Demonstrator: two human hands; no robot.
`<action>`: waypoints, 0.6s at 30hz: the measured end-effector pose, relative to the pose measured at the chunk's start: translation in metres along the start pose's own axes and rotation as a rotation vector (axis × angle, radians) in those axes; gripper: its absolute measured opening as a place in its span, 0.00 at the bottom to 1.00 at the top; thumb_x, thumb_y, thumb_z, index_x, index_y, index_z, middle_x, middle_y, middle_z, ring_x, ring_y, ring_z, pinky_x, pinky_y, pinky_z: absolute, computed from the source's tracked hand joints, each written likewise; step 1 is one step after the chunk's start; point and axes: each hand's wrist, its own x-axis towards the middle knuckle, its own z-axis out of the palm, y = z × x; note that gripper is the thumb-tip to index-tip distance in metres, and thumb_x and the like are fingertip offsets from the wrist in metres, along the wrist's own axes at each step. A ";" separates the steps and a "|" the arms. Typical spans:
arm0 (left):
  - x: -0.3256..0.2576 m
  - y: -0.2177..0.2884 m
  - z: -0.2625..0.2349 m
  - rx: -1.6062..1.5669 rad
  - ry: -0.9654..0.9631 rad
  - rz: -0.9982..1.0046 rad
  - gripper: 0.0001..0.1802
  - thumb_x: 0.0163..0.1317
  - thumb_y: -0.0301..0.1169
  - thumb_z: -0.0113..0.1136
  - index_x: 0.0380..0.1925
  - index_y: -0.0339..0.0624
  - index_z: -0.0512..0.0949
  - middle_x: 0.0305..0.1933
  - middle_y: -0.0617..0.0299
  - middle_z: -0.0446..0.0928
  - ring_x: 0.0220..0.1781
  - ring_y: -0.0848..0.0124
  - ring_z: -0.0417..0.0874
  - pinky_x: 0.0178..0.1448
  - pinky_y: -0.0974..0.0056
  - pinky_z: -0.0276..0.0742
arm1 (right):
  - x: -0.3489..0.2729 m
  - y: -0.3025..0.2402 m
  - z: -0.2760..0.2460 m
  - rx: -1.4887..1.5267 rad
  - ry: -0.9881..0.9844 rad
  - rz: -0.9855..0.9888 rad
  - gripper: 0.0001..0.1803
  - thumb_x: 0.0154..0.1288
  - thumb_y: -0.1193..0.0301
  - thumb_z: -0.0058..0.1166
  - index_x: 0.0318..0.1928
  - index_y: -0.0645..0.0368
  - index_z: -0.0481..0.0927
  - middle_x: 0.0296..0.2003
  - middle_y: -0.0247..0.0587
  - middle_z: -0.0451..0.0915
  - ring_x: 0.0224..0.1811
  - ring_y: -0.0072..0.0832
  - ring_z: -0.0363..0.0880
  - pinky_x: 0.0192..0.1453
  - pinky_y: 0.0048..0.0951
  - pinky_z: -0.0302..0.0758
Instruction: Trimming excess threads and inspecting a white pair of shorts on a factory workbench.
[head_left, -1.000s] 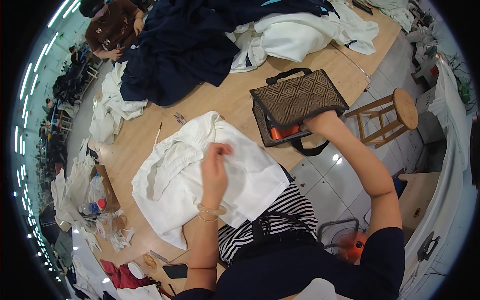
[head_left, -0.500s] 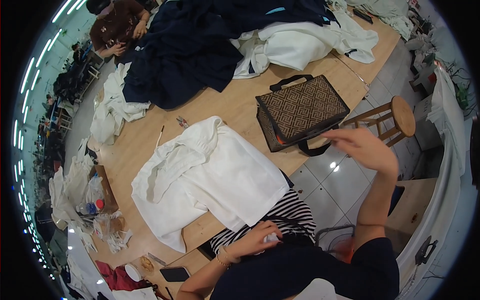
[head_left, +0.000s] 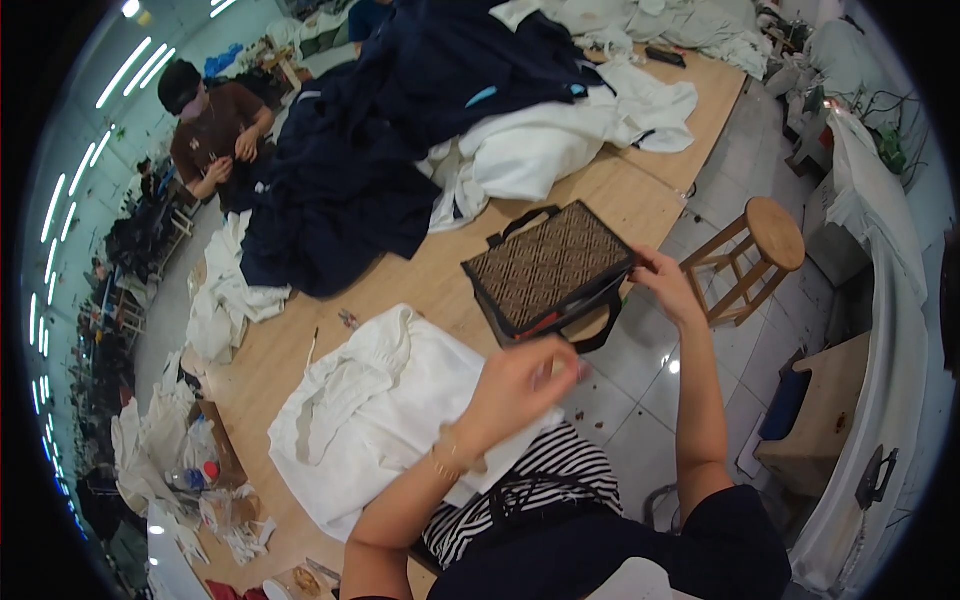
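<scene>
A brown-and-black patterned bag (head_left: 550, 265) with dark handles lies on the wooden table near its right edge. My right hand (head_left: 667, 285) pinches the bag's right corner between thumb and fingers. My left hand (head_left: 525, 390), blurred, is raised over the near side of the bag with its fingers curled; what is in them is too smeared to make out. Below and left of that hand lies a white garment (head_left: 350, 400) with a gathered elastic waistband. My left forearm hides part of it. Striped black-and-white cloth (head_left: 560, 470) covers my lap.
Dark blue garments (head_left: 340, 190) and white cloth (head_left: 530, 150) are heaped across the far table. Small snips (head_left: 348, 319) lie beyond the white garment. A wooden stool (head_left: 775, 235) stands right. A co-worker (head_left: 215, 130) is at the far left. A cardboard box (head_left: 220, 445) sits on the left.
My left hand has risen from my lap toward the bag. The right hand has moved from the bag's near edge to its right corner. The view has shifted.
</scene>
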 end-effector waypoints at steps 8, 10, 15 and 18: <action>0.189 -0.078 0.046 0.566 -0.047 0.364 0.11 0.57 0.29 0.59 0.40 0.45 0.83 0.40 0.57 0.81 0.41 0.56 0.82 0.44 0.57 0.78 | 0.000 0.004 0.018 -0.445 0.163 -0.099 0.07 0.59 0.77 0.52 0.38 0.65 0.78 0.26 0.44 0.80 0.28 0.28 0.79 0.35 0.28 0.74; 0.208 -0.087 0.045 0.505 -0.165 0.253 0.10 0.56 0.29 0.59 0.38 0.46 0.84 0.39 0.56 0.81 0.41 0.56 0.82 0.45 0.56 0.78 | -0.005 0.003 0.024 -0.547 0.220 -0.139 0.06 0.60 0.76 0.52 0.37 0.64 0.77 0.25 0.49 0.79 0.27 0.38 0.79 0.33 0.32 0.74; 0.224 -0.079 0.059 0.551 -0.074 0.081 0.08 0.55 0.32 0.59 0.31 0.49 0.86 0.36 0.56 0.82 0.42 0.55 0.82 0.46 0.55 0.77 | -0.019 -0.010 0.049 -0.845 0.437 -0.263 0.04 0.60 0.74 0.52 0.32 0.62 0.72 0.26 0.50 0.78 0.30 0.48 0.80 0.33 0.41 0.75; 0.233 -0.090 0.053 0.536 0.148 -0.002 0.08 0.56 0.32 0.58 0.31 0.49 0.86 0.37 0.55 0.82 0.42 0.55 0.82 0.47 0.55 0.77 | -0.026 -0.017 0.084 -0.968 0.317 -0.471 0.03 0.58 0.75 0.50 0.29 0.58 0.69 0.22 0.48 0.75 0.28 0.47 0.79 0.32 0.44 0.76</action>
